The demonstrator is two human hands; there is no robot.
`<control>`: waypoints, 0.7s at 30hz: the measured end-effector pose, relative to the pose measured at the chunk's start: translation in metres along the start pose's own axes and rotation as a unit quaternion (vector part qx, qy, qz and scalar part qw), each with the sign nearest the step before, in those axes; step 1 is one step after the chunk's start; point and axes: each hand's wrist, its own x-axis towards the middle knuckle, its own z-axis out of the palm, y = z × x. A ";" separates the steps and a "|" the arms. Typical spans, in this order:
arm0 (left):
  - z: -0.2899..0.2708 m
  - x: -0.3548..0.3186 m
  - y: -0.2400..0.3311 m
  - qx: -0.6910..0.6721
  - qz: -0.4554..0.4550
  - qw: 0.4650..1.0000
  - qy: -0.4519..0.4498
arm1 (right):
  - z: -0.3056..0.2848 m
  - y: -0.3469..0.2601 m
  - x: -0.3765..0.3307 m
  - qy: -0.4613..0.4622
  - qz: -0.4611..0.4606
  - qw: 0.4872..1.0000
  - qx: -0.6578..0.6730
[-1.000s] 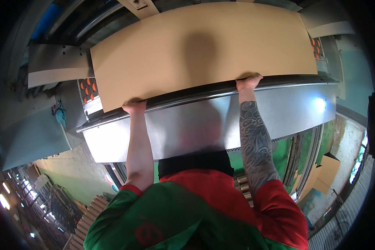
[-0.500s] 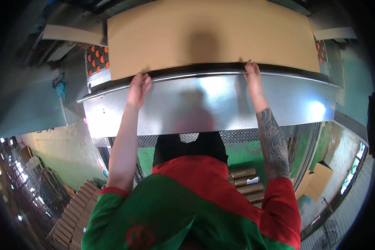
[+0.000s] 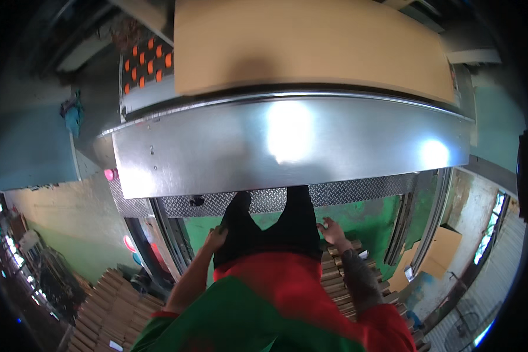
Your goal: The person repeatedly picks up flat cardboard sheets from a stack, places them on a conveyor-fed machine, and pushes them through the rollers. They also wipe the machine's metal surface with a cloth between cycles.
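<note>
A large brown cardboard sheet [image 3: 317,50] lies on the machine's feed bed, behind a shiny metal rail [image 3: 287,94]. Both my hands are down at my sides, away from the sheet. Beside my left thigh is my left hand [image 3: 217,236], its fingers loosely bent and slightly blurred, with no object visible in it. My right hand [image 3: 333,232] hangs just off my right thigh, fingers apart and empty. Between me and the sheet slopes a smooth metal panel [image 3: 217,144].
Orange rollers [image 3: 148,64] show left of the sheet. Under the panel runs a tread-plate step [image 3: 358,190]. Stacks of brown cardboard [image 3: 114,299] stand behind me at left, with more stacked pieces [image 3: 334,273] at right. A teal cloth [image 3: 73,117] hangs at the far left.
Both hands have left the sheet's near edge and dropped back to my sides. The sheet's left end now appears farther right, exposing more rollers; my view has shifted too.
</note>
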 end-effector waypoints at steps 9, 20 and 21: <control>0.046 0.064 -0.021 0.088 -0.132 0.973 -0.165 | 0.189 -0.063 0.062 -0.160 0.189 0.962 -0.114; 0.086 0.077 -0.021 0.064 -0.110 0.992 0.021 | 0.218 -0.112 0.067 -0.074 0.202 0.967 -0.136; 0.086 0.077 -0.019 0.080 -0.115 0.990 0.033 | 0.214 -0.112 0.067 -0.056 0.191 0.974 -0.111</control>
